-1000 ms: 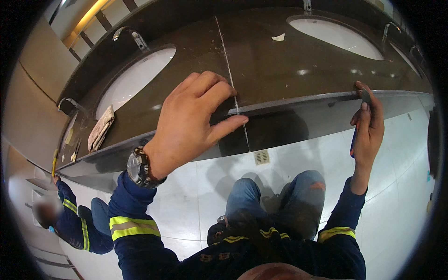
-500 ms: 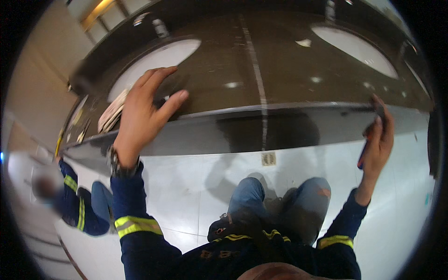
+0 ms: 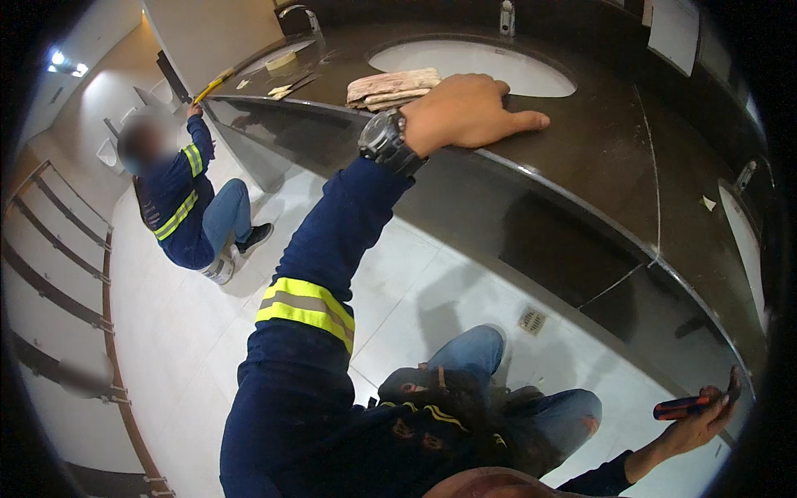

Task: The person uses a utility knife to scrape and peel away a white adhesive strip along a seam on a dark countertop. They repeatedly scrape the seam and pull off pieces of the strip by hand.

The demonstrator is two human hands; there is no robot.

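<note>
My left hand [image 3: 473, 112] lies over the front edge of the dark stone countertop [image 3: 573, 145], thumb stretched out and fingers apart, holding nothing. Right beside it is a folded pinkish-white cloth [image 3: 390, 87], partly covered by the hand. Low on the right, my right hand [image 3: 701, 422] is closed around a hand tool with a dark blue and orange handle [image 3: 679, 408]. Its working end is hidden behind the fingers, so its kind does not show. That hand is close to the counter's dark front panel [image 3: 581, 249], near the right end.
White basins [image 3: 473, 60] with faucets [image 3: 506, 17] are set in the counter. A roll of tape [image 3: 282, 61] and scraps lie toward its left end. There, a co-worker [image 3: 178, 195] sits on a bucket [image 3: 217, 270], holding a yellow tool [image 3: 214, 85]. A floor drain [image 3: 531, 320] is below.
The view has swung left, bringing the co-worker further in. My left hand has come down onto the counter edge beside the cloth. My right hand still holds the tool, now lower in the picture.
</note>
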